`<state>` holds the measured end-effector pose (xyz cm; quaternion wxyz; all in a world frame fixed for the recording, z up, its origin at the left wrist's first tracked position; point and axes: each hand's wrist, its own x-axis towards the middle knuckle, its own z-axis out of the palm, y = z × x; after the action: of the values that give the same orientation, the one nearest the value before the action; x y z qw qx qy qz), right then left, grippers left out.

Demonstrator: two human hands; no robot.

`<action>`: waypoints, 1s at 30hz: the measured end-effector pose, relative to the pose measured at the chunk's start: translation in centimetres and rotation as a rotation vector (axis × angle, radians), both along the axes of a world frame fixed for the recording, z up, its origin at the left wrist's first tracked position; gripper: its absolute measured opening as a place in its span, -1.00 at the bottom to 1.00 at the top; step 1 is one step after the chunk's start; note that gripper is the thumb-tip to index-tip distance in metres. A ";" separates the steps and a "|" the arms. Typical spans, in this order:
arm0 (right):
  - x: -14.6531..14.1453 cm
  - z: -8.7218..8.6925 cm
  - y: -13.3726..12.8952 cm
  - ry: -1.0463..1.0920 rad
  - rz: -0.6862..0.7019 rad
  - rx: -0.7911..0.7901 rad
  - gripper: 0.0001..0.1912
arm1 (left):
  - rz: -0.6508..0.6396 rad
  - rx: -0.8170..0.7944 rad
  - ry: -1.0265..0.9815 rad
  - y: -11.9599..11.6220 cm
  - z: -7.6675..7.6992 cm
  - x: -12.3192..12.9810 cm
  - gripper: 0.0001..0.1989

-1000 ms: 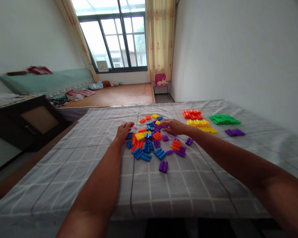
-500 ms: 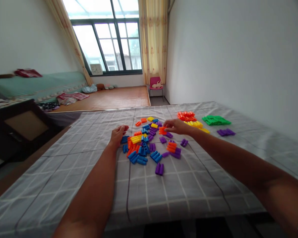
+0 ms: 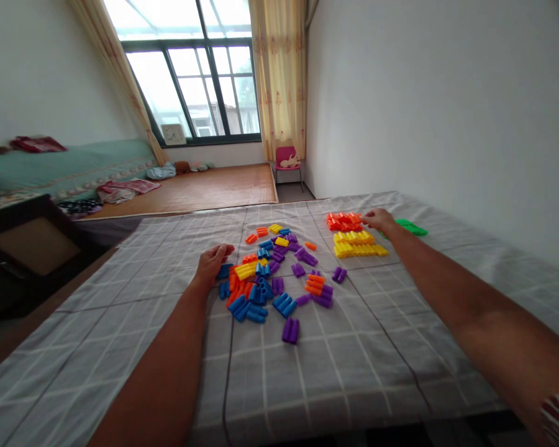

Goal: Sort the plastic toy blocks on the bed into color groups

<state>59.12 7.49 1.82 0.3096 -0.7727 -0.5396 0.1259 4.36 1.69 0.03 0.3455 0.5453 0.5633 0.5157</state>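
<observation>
A loose heap of toy building blocks shaped like joined tubes lies on the table, with blue blocks (image 3: 285, 305), purple blocks (image 3: 290, 331) and orange blocks (image 3: 315, 285) among them. My left hand (image 3: 214, 262) rests at the heap's left edge, by a dark blue block (image 3: 224, 271); its fingers are loosely bent and hold nothing visible. At the right end of the stacked orange blocks (image 3: 343, 221), my right hand (image 3: 379, 220) pinches an orange block, mostly hidden by the fingers. Stacked yellow blocks (image 3: 359, 245) lie just in front. My right forearm partly covers the green blocks (image 3: 412, 228).
A grey checked cloth (image 3: 354, 360) covers the table, which stands along a white wall (image 3: 423, 112). Beyond it are a low bed platform (image 3: 214, 184), a pink chair (image 3: 286, 154) and a window. A dark cabinet (image 3: 23, 248) is on the left.
My right hand has moved right and away from the heap to the orange stack, carrying an orange block. A small orange piece now shows where it was. My left hand has stayed by the blue blocks.
</observation>
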 end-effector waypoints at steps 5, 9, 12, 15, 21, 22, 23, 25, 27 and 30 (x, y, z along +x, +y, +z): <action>-0.4 -0.5 0.9 -0.202 0.001 -0.049 -0.78 | -0.011 0.006 0.024 -0.2 0.0 -0.1 -0.43; -0.3 -0.4 1.0 -0.290 0.029 -0.062 -0.77 | -0.010 0.006 0.016 -0.2 0.0 -0.1 -0.44; 0.0 -0.3 0.8 -0.323 0.015 -0.039 -0.71 | -0.010 0.001 -0.002 -0.1 0.0 -0.1 -0.44; 0.0 -0.2 0.5 -0.351 -0.010 0.012 -0.69 | -0.011 -0.006 -0.007 -0.1 -0.1 -0.1 -0.43; -1.3 -0.6 -0.2 -0.371 0.037 0.002 -0.70 | -0.018 0.001 -0.004 -0.1 -0.1 -0.1 -0.43; -1.4 -0.6 -0.3 -0.371 0.033 -0.006 -0.71 | -0.019 0.000 -0.004 -0.1 -0.1 -0.1 -0.43; -1.5 -0.5 -0.4 -0.371 0.019 -0.008 -0.71 | -0.021 0.000 -0.005 -0.1 -0.1 -0.1 -0.43; -1.8 -0.1 -0.7 -0.370 -0.020 0.018 -0.70 | -0.021 0.003 -0.010 0.0 -0.2 -0.1 -0.43; -2.5 0.8 -1.0 -0.365 -0.039 0.085 -0.70 | -0.021 0.004 -0.022 0.1 -0.2 -0.1 -0.43; -5.4 2.4 -1.7 -0.343 0.089 0.218 -0.72 | -0.017 0.007 -0.051 0.1 -0.3 0.0 -0.41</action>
<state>53.68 5.83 4.26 0.2891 -0.7202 -0.6284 -0.0533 4.40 1.82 -0.28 0.3624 0.5380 0.5479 0.5282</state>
